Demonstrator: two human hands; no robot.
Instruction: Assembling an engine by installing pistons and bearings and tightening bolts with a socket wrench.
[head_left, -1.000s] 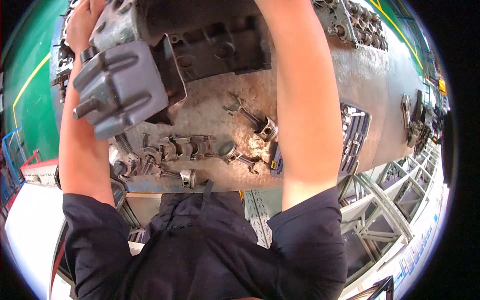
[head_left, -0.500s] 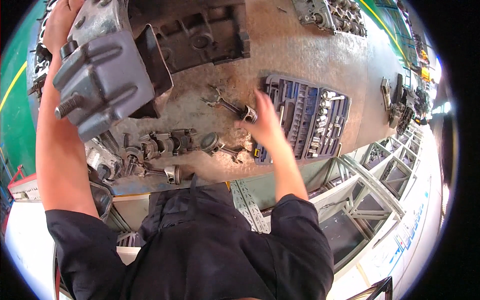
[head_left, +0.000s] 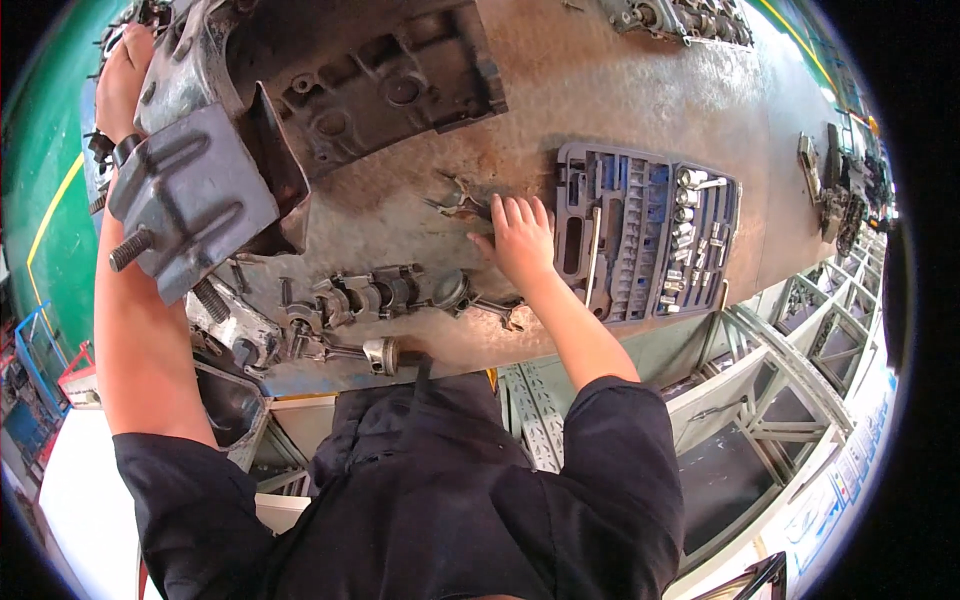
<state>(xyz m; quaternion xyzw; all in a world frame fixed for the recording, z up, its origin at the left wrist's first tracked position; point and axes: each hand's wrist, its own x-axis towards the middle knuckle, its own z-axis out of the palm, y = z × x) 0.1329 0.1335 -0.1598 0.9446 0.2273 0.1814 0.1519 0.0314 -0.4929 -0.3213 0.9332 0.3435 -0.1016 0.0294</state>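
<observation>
My right hand [head_left: 518, 240] is over a piston whose head it hides, thumb on one side and bent fingers on the other. The connecting rod [head_left: 458, 200] of that piston sticks out to the left of my fingers. Far to the left, my left hand [head_left: 122, 85] curls against the side of a large engine block [head_left: 180, 90]; its grip is partly hidden. A grey metal bracket [head_left: 205, 180] with threaded studs juts from the block over my left forearm. Another piston [head_left: 452, 290] with its rod lies nearer me, and one more piston [head_left: 380, 355] lies by the table's front edge.
An open socket set case [head_left: 630, 235] sits right of my right hand. Bearing caps [head_left: 370, 292] stand in a row near the front edge. A dark engine casting [head_left: 390, 90] lies behind, a cylinder head [head_left: 690, 20] at the far right. All rest on a metal table [head_left: 620, 95].
My right hand has come down from beside the piston onto it, covering its head. My left hand stays at the engine block. The whole view has shifted slightly.
</observation>
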